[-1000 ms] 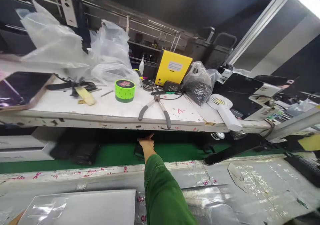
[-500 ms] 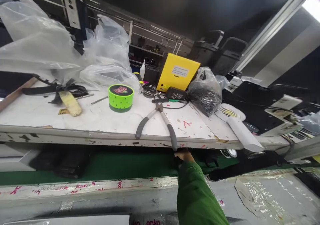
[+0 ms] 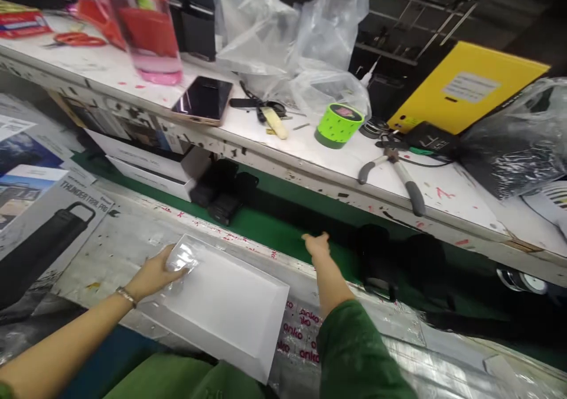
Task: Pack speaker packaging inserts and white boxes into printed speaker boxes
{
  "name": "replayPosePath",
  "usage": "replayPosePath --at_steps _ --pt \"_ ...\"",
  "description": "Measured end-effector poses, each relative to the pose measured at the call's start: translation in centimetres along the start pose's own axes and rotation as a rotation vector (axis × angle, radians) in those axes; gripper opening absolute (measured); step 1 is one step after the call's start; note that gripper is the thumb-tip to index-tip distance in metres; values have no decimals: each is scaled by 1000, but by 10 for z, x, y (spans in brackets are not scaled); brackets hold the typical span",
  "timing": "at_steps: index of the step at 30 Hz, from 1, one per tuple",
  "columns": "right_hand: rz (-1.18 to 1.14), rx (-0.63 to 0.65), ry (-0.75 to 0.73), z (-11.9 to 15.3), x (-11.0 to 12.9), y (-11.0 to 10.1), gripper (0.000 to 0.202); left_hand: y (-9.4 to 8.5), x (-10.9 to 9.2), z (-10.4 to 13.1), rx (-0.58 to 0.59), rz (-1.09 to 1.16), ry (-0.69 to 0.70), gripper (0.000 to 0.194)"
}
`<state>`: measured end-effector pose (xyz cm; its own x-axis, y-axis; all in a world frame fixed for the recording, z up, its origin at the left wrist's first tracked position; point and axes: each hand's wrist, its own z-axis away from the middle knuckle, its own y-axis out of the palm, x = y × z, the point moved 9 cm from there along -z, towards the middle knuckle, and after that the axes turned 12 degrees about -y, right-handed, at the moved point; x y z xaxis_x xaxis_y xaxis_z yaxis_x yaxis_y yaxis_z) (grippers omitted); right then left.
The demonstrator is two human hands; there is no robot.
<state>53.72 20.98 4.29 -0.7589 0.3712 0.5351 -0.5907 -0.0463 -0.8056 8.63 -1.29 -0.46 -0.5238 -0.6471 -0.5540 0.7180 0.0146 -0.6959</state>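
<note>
My left hand [image 3: 155,274] is closed around a crinkled piece of clear plastic [image 3: 182,258] at the left end of an open white box [image 3: 230,296]. The box lies tilted in front of me, its inside bare white; whether my fingers also grip its wall I cannot tell. Below the white shelf my right hand [image 3: 317,247] reaches over the green belt [image 3: 274,232], thumb and finger apart, nothing visible in it. Dark objects [image 3: 378,257] stand on the belt to its right, and black blocks [image 3: 225,195] lie to its left beside a long white carton [image 3: 146,166].
On the shelf [image 3: 301,162] are a phone [image 3: 204,99], a green round tin [image 3: 339,124], pliers [image 3: 394,166], a yellow box [image 3: 465,86], plastic bags [image 3: 261,30] and a pink-tinted bottle [image 3: 155,45]. Printed boxes [image 3: 48,234] stand at the left. The shelf's front edge overhangs the belt.
The view has swung left and down. My left hand, the clear plastic and the white box have come into view. My right hand, partly hidden under the shelf before, now shows over the belt.
</note>
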Motion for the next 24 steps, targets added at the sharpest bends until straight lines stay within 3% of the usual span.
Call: replayPosePath --at_steps 3,5,7,9,11,14,17,19,21,24 --pt "-164 161 -67 90 -16 58 92 2 8 9 105 69 34 102" --pt "-263 210 -43 152 -52 76 86 9 26 18 202 112 2 104" --pt "-495 228 17 206 -92 91 100 19 47 26 308 142 -53 105" --pt "-617 331 131 252 -128 114 109 27 59 31 371 164 -80 103" --pt "-683 393 201 279 -147 132 107 31 55 31 380 180 -76 97" --pt "-755 267 248 274 -151 122 86 35 27 28 406 266 -58 90" --pt "-761 114 230 232 -140 77 68 34 -8 27 429 413 1 86" --pt "-740 57 203 195 -130 44 63 27 -19 27 395 421 51 85" --pt "-717 22 187 155 -120 18 62 16 -17 27 332 354 76 84" --pt "-661 -14 159 98 -102 -11 60 -19 12 23 182 253 34 82"
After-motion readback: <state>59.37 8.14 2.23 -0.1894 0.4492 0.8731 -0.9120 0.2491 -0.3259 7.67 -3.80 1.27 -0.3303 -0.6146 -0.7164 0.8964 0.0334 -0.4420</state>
